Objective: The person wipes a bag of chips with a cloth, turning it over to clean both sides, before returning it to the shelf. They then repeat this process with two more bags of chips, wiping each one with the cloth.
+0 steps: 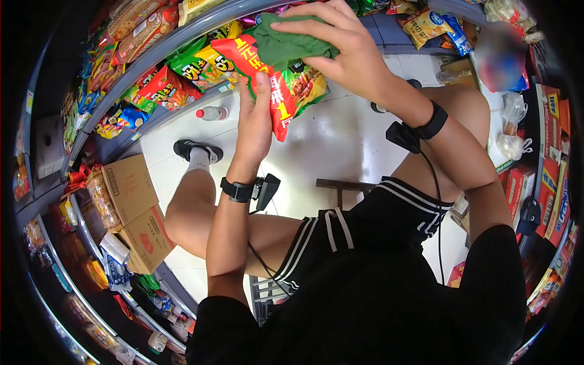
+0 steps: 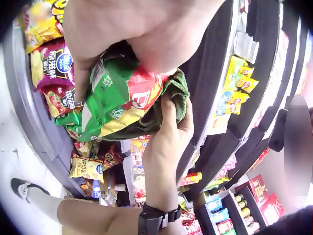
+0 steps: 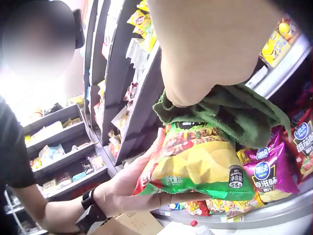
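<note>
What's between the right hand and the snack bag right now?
A bunched green cloth, pressed by the right hand against the snack bag that the left hand holds; clearest in the head view.

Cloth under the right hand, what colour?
The cloth is dark green; the head view shows it best.

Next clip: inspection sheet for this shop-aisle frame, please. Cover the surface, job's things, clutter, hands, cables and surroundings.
Surface: pale glossy floor; no worktop seen, the work is held in the air.
Job's things: snack bag, red, green and yellow; green cloth bunched against its upper end.
Clutter: cardboard boxes beside the shelves; water bottle lying on the floor.
Hands: left hand grips the snack bag from below; right hand holds the green cloth on it, fingers spread.
Cables: black cable hangs from the right wrist camera.
Surroundings: shelves packed with snack packets.
</note>
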### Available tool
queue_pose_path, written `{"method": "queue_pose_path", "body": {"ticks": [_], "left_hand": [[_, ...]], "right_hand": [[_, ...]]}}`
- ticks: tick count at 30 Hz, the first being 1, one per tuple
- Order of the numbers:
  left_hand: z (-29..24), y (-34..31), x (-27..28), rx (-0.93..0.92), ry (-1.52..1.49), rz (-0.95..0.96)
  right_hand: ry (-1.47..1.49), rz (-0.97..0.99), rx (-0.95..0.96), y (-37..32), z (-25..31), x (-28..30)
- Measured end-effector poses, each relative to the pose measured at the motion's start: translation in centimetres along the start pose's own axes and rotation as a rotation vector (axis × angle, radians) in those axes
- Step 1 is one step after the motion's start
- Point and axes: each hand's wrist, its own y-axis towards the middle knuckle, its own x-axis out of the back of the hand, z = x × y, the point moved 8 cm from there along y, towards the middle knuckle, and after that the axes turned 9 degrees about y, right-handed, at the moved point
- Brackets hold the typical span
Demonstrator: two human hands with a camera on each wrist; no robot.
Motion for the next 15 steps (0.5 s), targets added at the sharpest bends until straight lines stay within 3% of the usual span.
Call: {"method": "queue_pose_path", "body": {"ticks": [1,3,9,11,15], "left_hand": [[-0.1,-0.1,0.0,0.000,0.001,-0.002],[-1.1,-0.2,-1.5,0.007,-0.292,0.145],[0.1,-0.3,-0.3,0.114,-0.378,0.113],[1.3,0.2,0.8,0.185,-0.337,0.135],[2.8,0.4,1.9,0.261,-0.387,0.093]], "right_hand": [[0.001,-0.034,0.024,-0.1,0.0,-0.3],[0.011,0.021,0.041,-0.3,0.5,-1.7],[0.028,0.259,0.154,-1.5,2.9,-3.9],[0.013,0.436,0.184,-2.2,4.1,-4.8],[0.111,0.442,0.261,-3.4,5.3,-5.7]]}}
